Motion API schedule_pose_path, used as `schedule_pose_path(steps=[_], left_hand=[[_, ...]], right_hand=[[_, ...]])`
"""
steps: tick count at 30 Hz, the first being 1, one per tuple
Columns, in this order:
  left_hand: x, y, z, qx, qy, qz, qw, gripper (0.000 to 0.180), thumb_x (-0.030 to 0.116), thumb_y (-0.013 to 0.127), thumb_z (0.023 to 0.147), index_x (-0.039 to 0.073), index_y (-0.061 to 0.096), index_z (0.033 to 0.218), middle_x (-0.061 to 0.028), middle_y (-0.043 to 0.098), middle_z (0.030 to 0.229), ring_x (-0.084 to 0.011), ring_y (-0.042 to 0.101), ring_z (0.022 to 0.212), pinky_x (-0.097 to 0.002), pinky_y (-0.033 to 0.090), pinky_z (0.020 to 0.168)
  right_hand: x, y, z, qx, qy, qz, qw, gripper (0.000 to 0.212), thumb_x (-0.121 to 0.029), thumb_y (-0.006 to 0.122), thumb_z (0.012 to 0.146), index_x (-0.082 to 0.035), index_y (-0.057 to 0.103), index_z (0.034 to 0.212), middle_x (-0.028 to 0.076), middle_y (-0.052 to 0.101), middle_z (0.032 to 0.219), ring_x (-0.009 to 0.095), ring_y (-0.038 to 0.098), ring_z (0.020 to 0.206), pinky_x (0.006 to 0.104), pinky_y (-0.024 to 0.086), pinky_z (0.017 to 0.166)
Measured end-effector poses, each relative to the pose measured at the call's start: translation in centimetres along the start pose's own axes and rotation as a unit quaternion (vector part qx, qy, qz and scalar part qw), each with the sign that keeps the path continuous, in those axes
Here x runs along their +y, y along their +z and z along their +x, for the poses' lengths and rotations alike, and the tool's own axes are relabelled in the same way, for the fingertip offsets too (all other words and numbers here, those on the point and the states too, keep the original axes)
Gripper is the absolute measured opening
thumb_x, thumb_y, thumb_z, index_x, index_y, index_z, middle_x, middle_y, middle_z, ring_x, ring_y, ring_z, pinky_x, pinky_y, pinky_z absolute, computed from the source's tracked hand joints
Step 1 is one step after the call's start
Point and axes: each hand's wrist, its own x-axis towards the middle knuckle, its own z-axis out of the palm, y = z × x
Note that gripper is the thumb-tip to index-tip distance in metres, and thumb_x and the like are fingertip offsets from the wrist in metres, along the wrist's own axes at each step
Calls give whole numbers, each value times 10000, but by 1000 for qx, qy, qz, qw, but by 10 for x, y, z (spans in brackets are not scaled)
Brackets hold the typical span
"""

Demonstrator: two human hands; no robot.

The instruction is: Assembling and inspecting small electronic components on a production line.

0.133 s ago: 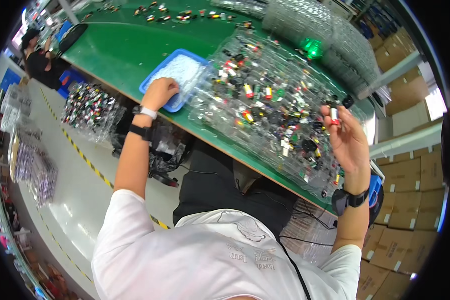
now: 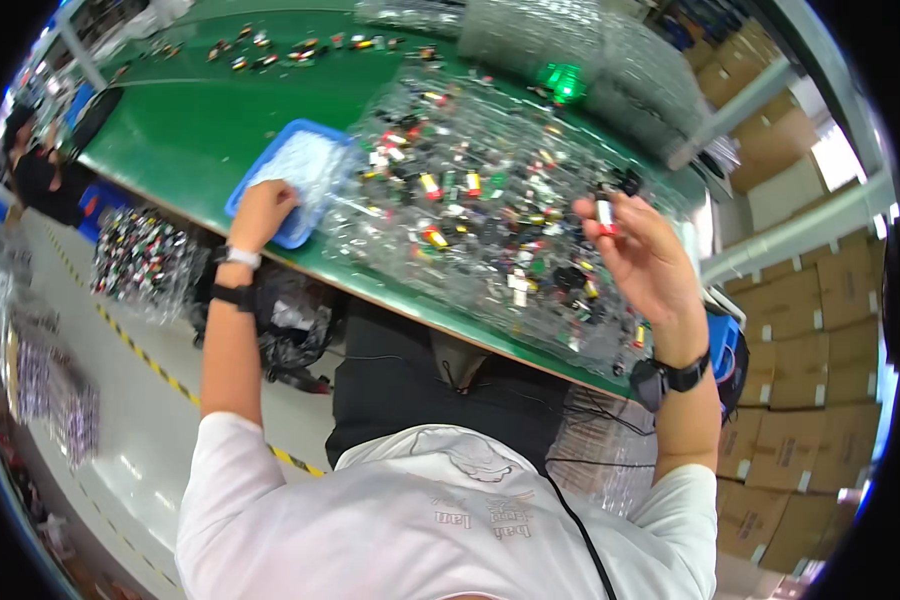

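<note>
My left hand (image 2: 263, 214) is over the near side of a blue tray (image 2: 293, 238), its fingertips pinched together. Whatever is between those fingers is too small to make out. Small whitish pieces (image 2: 308, 158) fill the tray. Raised above the right side of the table, my right hand (image 2: 655, 262) has its palm turned up and grips a small cylindrical part (image 2: 605, 215), white and red with a dark top, between thumb and fingers. Below and between the hands lie clear plastic blister trays (image 2: 355, 240) with many similar small red, yellow, white and black parts.
More loose parts (image 2: 305, 52) lie along the far side of the green table (image 2: 185, 130). Stacked clear trays (image 2: 530, 45) stand behind a green glowing light (image 2: 562, 84). Cartons (image 2: 795, 370) are piled at right. A co-worker (image 2: 45, 180) is at far left, near a heaped bag of parts (image 2: 145, 255).
The whole view has shifted, so the table and both hands appear farther left. Both hands keep nearly the same pose, and the right still grips the cylindrical part.
</note>
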Motion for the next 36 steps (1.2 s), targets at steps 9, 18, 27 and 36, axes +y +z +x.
schedule_pose_path(steps=[9, 18, 27, 36], left_hand=[[7, 0, -3, 25, -16, -52, 998, 166, 132, 683, 804, -7, 689, 893, -164, 690, 825, -292, 679, 779, -355, 523, 706], [4, -5, -15, 89, -30, -144, 985, 156, 109, 646, 827, -3, 694, 925, -143, 700, 891, -214, 679, 801, -304, 522, 724], [-6, 1, -18, 140, -100, -332, 928, 187, 105, 619, 869, -25, 671, 994, -71, 682, 782, -127, 641, 683, -256, 505, 644], [-44, -3, -27, 126, -78, -162, 976, 232, 109, 644, 898, -28, 659, 1085, -43, 658, 869, -102, 598, 761, -243, 491, 708]], right_hand=[[-10, 3, -9, -16, 12, -43, 999, 191, -108, 544, 965, 18, 564, 1107, 240, 625, 1154, 207, 677, 946, 227, 592, 753], [-22, 8, -18, -33, -18, -88, 995, 226, -122, 546, 967, 9, 553, 1151, 231, 616, 1170, 203, 675, 952, 217, 590, 737], [-45, 9, -35, -22, -67, -100, 992, 249, -108, 504, 982, 8, 544, 1199, 239, 599, 1199, 219, 667, 959, 221, 589, 739], [-25, 19, -70, 14, -118, -77, 990, 225, -143, 538, 964, -8, 548, 1144, 217, 623, 1165, 218, 663, 976, 249, 573, 754]])
